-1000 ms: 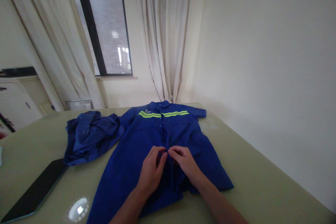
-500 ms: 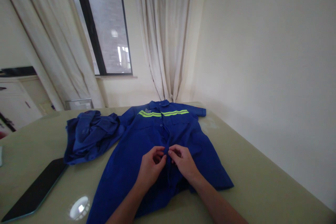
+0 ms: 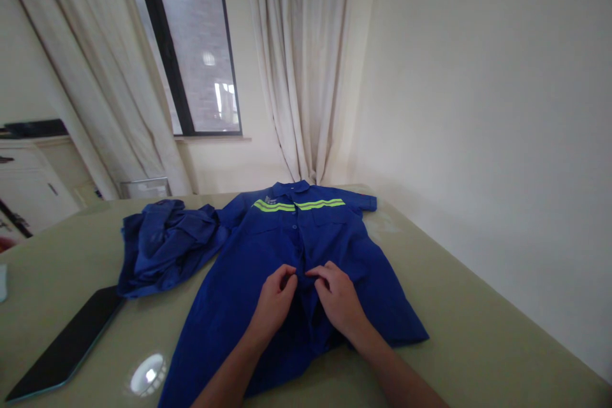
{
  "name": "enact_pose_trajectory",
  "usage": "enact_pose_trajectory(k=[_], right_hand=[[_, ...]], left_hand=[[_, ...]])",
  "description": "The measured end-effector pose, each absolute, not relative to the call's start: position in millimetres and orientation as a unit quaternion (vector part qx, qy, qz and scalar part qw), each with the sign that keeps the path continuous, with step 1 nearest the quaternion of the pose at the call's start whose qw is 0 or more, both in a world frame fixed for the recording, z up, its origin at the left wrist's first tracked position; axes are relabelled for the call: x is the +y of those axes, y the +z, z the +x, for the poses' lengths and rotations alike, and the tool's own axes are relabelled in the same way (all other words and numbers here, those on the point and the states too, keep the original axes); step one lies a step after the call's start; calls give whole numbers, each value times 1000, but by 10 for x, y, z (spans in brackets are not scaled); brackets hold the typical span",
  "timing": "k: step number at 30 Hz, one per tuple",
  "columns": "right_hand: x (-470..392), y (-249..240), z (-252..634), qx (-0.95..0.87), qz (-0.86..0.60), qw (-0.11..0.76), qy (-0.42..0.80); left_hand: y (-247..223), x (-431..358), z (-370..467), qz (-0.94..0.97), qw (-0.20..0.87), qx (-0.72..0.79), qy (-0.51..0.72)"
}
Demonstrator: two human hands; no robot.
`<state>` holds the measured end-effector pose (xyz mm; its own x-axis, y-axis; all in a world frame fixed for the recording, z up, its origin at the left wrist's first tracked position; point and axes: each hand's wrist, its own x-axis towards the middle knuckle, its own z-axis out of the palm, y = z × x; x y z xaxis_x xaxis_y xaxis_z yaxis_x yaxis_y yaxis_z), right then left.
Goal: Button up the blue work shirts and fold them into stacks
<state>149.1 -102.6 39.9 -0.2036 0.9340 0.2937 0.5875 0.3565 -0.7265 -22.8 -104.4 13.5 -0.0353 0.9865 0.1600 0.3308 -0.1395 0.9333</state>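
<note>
A blue short-sleeved work shirt (image 3: pixel 329 242) with yellow-green reflective stripes across the chest lies front up, collar away from me. Its buttoned front strip runs down the middle between my hands. My left hand (image 3: pixel 276 298) is closed, thumb and forefinger pinched at the left side of that strip. On the other side, my right hand (image 3: pixel 337 298) has its forefinger stretched out onto the strip, the thumb apart from it. The button near my fingers is too small to make out.
A crumpled blue garment (image 3: pixel 167 245) lies left of the shirt, touching its sleeve. Nearer on the left is a flat black board-like object (image 3: pixel 67 344). The greenish table (image 3: pixel 478 338) meets a wall on the right. Curtains (image 3: pixel 306 64) hang beside the window behind.
Both hands were pinching the shirt's front strip together. Now my fingertips have parted slightly, the right forefinger has straightened, and the strip lies flatter between them.
</note>
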Motion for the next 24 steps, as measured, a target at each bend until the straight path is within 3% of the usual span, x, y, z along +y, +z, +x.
enact_pose_trajectory(k=[7, 14, 19, 24], right_hand=[[-1024, 366, 1464, -708, -528, 405, 237], [-989, 390, 1471, -685, -552, 414, 234], [-969, 330, 1461, -681, -540, 440, 225], [-997, 287, 1432, -712, -491, 450, 224]], left_hand=[[146, -1083, -241, 623, 427, 476, 450], [147, -1144, -209, 676, 257, 540, 431], [172, -1182, -147, 716, 212, 561, 358], [202, -1193, -148, 712, 199, 554, 383]])
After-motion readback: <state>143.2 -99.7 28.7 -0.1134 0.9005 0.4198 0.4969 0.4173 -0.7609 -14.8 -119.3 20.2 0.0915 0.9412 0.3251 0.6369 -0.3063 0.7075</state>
